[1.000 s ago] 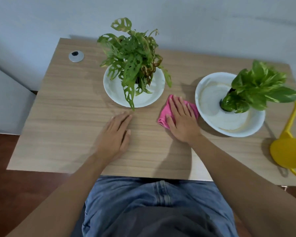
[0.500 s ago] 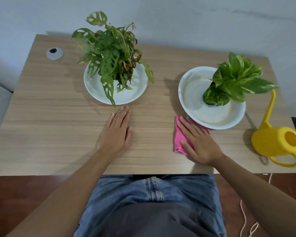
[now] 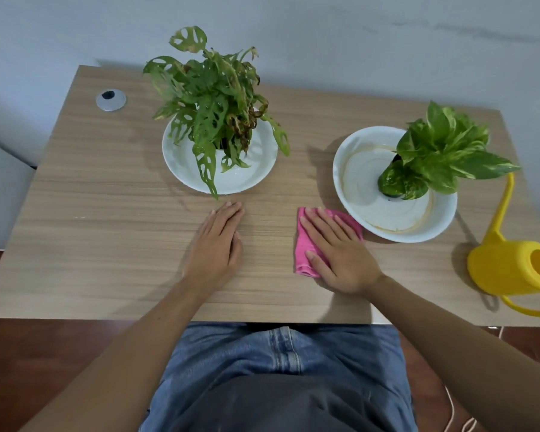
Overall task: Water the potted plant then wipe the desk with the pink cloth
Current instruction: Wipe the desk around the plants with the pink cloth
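The pink cloth (image 3: 306,244) is pressed flat under the right hand (image 3: 337,254) for wiping; the left hand (image 3: 215,244) is laid flat, empty, maybe steadying the desk (image 3: 106,244).

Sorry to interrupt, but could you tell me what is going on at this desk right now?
A person seated at the wooden desk is wiping it. The right hand lies flat on a folded pink cloth, just in front of the right plant's white bowl. The left hand rests palm down on the bare wood. The yellow watering can stands unheld at the right edge, so the watering looks finished.
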`<control>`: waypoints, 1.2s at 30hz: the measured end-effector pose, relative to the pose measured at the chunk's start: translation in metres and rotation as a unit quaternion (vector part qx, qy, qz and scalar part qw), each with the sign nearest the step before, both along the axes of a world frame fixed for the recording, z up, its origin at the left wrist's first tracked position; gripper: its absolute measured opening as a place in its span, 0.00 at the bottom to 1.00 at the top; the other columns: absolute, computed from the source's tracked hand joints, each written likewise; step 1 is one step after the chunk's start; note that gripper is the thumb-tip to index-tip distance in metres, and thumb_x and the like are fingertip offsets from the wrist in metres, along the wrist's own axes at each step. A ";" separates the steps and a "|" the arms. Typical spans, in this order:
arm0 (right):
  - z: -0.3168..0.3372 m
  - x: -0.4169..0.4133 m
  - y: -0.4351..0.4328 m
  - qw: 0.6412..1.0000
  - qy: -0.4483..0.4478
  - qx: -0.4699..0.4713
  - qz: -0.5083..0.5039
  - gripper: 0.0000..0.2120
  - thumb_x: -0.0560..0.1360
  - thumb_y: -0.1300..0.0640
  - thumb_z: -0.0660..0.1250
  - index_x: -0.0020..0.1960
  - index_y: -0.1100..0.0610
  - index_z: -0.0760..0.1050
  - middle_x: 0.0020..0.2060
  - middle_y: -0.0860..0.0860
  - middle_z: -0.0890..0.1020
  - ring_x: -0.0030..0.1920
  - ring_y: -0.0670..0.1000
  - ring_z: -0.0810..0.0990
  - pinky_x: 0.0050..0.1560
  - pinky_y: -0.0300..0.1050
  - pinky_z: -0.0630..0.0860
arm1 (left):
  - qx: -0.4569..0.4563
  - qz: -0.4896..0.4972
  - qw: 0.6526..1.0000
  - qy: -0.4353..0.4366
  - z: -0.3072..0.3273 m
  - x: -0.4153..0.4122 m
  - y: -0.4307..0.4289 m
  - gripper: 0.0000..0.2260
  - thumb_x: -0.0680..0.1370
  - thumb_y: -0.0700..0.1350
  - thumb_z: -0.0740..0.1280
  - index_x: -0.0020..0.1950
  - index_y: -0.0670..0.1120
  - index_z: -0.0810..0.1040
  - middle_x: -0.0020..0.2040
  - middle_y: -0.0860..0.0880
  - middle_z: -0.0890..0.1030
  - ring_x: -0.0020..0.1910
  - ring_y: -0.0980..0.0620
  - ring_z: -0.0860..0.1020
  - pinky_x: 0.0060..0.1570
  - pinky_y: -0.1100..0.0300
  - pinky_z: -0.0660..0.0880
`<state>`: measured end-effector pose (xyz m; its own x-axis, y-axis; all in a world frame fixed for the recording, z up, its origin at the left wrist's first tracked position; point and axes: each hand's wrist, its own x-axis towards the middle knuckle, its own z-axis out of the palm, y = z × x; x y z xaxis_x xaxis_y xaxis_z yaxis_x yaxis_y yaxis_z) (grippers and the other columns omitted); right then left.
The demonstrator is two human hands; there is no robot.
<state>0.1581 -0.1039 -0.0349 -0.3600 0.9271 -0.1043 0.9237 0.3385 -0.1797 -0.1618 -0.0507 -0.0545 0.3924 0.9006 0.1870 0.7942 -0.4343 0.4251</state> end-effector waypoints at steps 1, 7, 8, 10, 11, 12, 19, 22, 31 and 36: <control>-0.002 -0.011 0.008 1.000 -0.005 0.001 0.012 0.35 0.91 0.42 0.53 0.92 0.52 0.45 0.92 0.49 0.47 0.91 0.50 0.43 0.90 0.60 0.50 | 0.004 0.001 1.000 -0.005 0.000 0.000 0.000 0.25 0.87 0.42 0.58 0.85 0.40 0.69 0.86 0.46 0.70 0.88 0.48 0.65 0.88 0.45 0.60; -0.010 -0.098 0.043 0.999 0.000 0.017 0.051 0.34 0.91 0.40 0.49 0.92 0.53 0.45 0.91 0.50 0.48 0.91 0.52 0.43 0.90 0.59 0.48 | 0.012 0.008 1.000 0.011 -0.001 -0.055 0.004 0.25 0.86 0.42 0.59 0.84 0.40 0.72 0.84 0.44 0.73 0.83 0.42 0.72 0.82 0.40 0.68; -0.012 -0.113 0.046 0.998 0.001 0.019 0.055 0.35 0.91 0.39 0.49 0.92 0.53 0.46 0.91 0.51 0.48 0.91 0.52 0.44 0.90 0.59 0.49 | 0.007 0.024 1.000 0.018 -0.002 -0.075 0.005 0.25 0.86 0.43 0.59 0.84 0.41 0.72 0.84 0.44 0.72 0.83 0.41 0.73 0.82 0.40 0.68; -0.016 -0.146 0.052 0.998 0.005 0.020 0.063 0.35 0.90 0.39 0.49 0.92 0.53 0.46 0.91 0.51 0.48 0.91 0.53 0.45 0.89 0.60 0.50 | -0.005 0.066 0.997 0.031 0.002 -0.118 0.006 0.26 0.87 0.45 0.58 0.85 0.42 0.70 0.85 0.45 0.71 0.83 0.40 0.72 0.81 0.39 0.69; -0.017 -0.166 0.055 0.997 0.010 0.018 0.070 0.35 0.90 0.39 0.48 0.92 0.54 0.47 0.91 0.51 0.48 0.91 0.53 0.45 0.89 0.60 0.50 | -0.010 0.090 0.995 0.039 0.005 -0.142 0.005 0.25 0.87 0.46 0.58 0.85 0.43 0.70 0.86 0.45 0.70 0.83 0.40 0.72 0.81 0.39 0.69; -0.017 -0.185 0.057 0.997 0.016 0.016 0.074 0.35 0.90 0.39 0.48 0.92 0.54 0.47 0.91 0.51 0.48 0.91 0.54 0.45 0.89 0.60 0.49 | -0.015 0.111 0.993 0.049 0.006 -0.163 0.003 0.25 0.88 0.48 0.57 0.85 0.43 0.70 0.86 0.45 0.69 0.83 0.40 0.71 0.82 0.39 0.68; -0.019 -0.300 0.064 0.995 0.056 0.026 0.074 0.36 0.87 0.41 0.55 0.91 0.54 0.55 0.91 0.51 0.55 0.91 0.54 0.52 0.88 0.61 0.52 | -0.045 0.180 0.978 0.099 0.010 -0.206 -0.014 0.27 0.90 0.54 0.52 0.91 0.56 0.58 0.92 0.53 0.56 0.91 0.50 0.54 0.87 0.41 0.57; -0.019 -0.319 0.067 0.995 0.068 0.022 0.070 0.37 0.86 0.41 0.55 0.91 0.54 0.55 0.91 0.51 0.55 0.91 0.54 0.52 0.88 0.61 0.51 | -0.053 0.184 0.977 0.098 0.012 -0.205 -0.015 0.27 0.89 0.54 0.52 0.91 0.56 0.58 0.92 0.55 0.56 0.91 0.52 0.54 0.88 0.43 0.56; -0.011 -0.306 0.079 0.983 0.133 -0.071 0.108 0.36 0.91 0.40 0.50 0.92 0.56 0.45 0.91 0.52 0.44 0.91 0.53 0.40 0.90 0.56 0.40 | -0.073 0.179 0.976 0.103 0.016 -0.207 -0.012 0.28 0.89 0.54 0.48 0.90 0.55 0.60 0.91 0.53 0.58 0.91 0.51 0.55 0.88 0.43 0.57; -0.003 -0.238 0.068 0.979 0.148 -0.074 0.123 0.33 0.92 0.42 0.46 0.92 0.57 0.46 0.91 0.52 0.45 0.91 0.51 0.39 0.90 0.52 0.40 | -0.073 0.233 0.969 0.027 0.031 -0.175 -0.002 0.26 0.88 0.53 0.53 0.82 0.41 0.71 0.79 0.41 0.74 0.78 0.40 0.73 0.79 0.41 0.69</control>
